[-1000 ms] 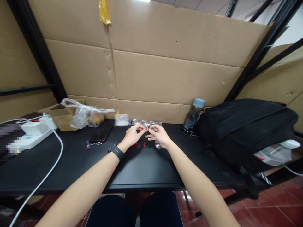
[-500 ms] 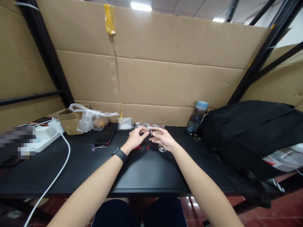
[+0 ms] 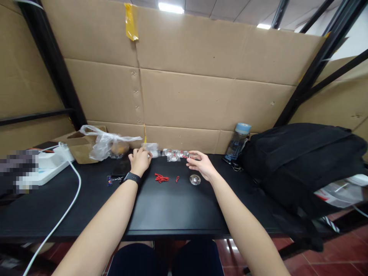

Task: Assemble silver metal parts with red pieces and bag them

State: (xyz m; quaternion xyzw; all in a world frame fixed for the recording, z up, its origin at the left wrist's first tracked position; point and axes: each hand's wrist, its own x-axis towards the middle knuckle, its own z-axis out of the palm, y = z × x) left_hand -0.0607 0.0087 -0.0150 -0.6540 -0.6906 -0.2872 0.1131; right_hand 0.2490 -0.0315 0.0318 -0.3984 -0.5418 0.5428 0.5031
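1. Small red-marked piece (image 3: 186, 156): it is sitting at the fingertips of the right hand (image 3: 202, 165), above the far part of the black surface (image 3: 178, 214). Its exact form is too small to tell from where I am standing.
2. Right hand: thumb and fingers are pinching that piece, by the look of it; the palm is facing inward.
3. Left hand (image 3: 140, 161): fingers are bending down beside the small clear packet (image 3: 154, 150), overlapping its near corner. Whether they are gripping anything, I cannot tell.
4. Change, just now: the hands, a moment ago meeting over the middle, are standing well apart; the left one is lying farther left, by the packet.
5. Bearing on the work: the two-handed handling is pausing, I judge, and the piece is depending on the right hand alone.
6. Red cord bundle (image 3: 161, 178): it is lying loosely heaped between the forearms, now in plain sight.
7. Short red loop (image 3: 177, 179): it is lying just right of the bundle, apart from it.
8. Clear round disc (image 3: 195, 179): it is lying flat, near the right hand, on its near side.
9. Wrapped discs (image 3: 173, 155): they are resting in a row by the cardboard wall (image 3: 198, 140), between the hands.
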